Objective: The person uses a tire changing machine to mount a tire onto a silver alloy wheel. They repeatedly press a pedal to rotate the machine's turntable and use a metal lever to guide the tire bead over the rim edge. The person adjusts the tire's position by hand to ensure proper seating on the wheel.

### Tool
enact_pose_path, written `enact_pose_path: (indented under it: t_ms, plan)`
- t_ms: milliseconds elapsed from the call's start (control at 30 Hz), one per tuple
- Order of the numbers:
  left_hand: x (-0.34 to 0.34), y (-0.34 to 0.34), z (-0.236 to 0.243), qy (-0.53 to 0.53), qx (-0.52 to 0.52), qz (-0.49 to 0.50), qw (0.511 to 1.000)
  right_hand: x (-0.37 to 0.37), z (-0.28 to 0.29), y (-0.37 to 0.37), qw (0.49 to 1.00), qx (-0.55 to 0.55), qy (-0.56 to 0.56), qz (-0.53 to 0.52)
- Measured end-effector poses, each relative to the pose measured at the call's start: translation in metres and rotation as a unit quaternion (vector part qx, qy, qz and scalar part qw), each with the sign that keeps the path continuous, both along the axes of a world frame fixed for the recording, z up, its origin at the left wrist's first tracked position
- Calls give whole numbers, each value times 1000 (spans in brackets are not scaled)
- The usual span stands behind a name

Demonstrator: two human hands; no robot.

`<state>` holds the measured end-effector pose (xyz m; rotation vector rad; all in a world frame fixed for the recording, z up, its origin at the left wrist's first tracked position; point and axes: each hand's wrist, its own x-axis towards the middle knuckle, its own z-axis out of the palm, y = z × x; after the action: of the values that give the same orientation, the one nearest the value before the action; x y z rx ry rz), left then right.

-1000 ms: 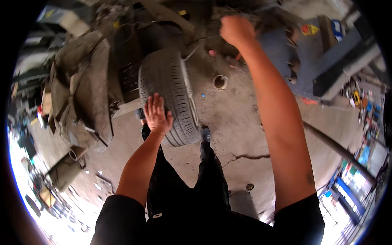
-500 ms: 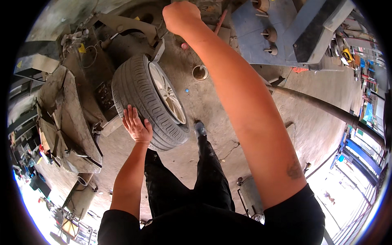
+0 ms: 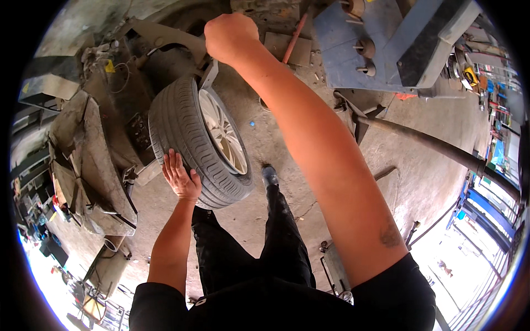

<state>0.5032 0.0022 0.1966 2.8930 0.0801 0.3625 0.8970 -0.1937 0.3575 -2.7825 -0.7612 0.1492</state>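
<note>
Tyre (image 3: pixel 179 124) tilted, left hand (image 3: pixel 182 179) laid flat against it, unclamped; right hand (image 3: pixel 232 38) out near metal arm (image 3: pixel 170 37), grip hidden, can't tell if clamped on anything.

Wheel (image 3: pixel 200 142): 1. Hands (image 3: pixel 181 179): 2, one on the wheel, one beyond it. Red bar (image 3: pixel 295 38): 1, beyond the wheel. Long pole (image 3: pixel 425 142): 1, right of the wheel.

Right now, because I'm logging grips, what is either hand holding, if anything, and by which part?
The left hand lies open on the tyre tread, holding nothing. The right hand is closed; whether it holds anything cannot be told.
</note>
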Motion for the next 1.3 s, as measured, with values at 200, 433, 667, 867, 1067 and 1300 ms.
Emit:
enact_pose_path:
  t_ms: [200, 433, 667, 867, 1067, 1300]
  plan:
    - [-4, 11, -1, -5, -1, -28, 1000, -28, 0, 12, 994, 93, 52, 6]
    - [-4, 20, -3, -14, 24, -36, 999, -163, -79, -70, 713, 575, 140, -376]
    - [-3, 11, -10, -13, 31, -55, 998, -492, -190, -212, 734, 12, 588, -340]
    - [-2, 8, -11, -24, 43, -66, 997, -596, -178, -229, 704, -113, 620, -327]
    - [3, 0, -12, -28, 47, -64, 996, -598, -195, -232, 734, -110, 594, -309]
    - [0, 2, -14, -30, 57, -68, 996, -609, -188, -241, 727, -111, 601, -313]
